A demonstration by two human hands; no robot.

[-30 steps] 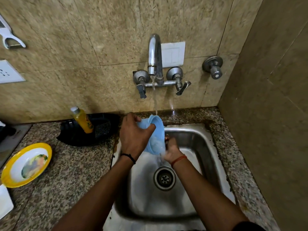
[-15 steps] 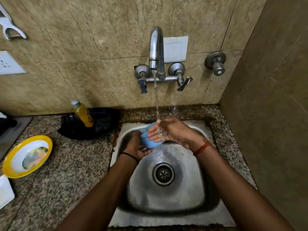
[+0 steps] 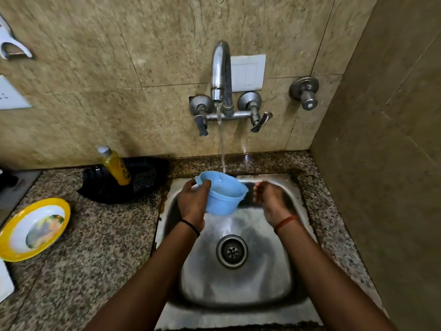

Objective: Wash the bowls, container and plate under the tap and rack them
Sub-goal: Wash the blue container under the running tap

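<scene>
- The sink [image 3: 296, 278] basin lies nearest, its drain bare; neither forearm carries anything across it.
- Over the far half of the basin the left hand [image 3: 192, 203] grips the blue container [image 3: 223, 195] by its side wall, thumb hooked over the rim, mouth now turned upward. Half a second ago the container sat low and tipped, covered by the other palm; it has been righted and lifted.
- The right hand [image 3: 270, 199] has come off it and hovers just beside, palm up, fingers loosely curled and holding nothing. A second ago it was rubbing inside.
- The water stream [image 3: 222, 149] from the tap [image 3: 222, 75] falls straight into the open container, which is filling. I judge scrubbing is over and rinsing has begun; tipping out and racking follow.
- To the left on the counter, the yellow-rimmed plate [image 3: 14, 237] waits unwashed, as before.
- Further back, the yellow bottle [image 3: 117, 167] leans in the black basket [image 3: 145, 180], unchanged.
</scene>
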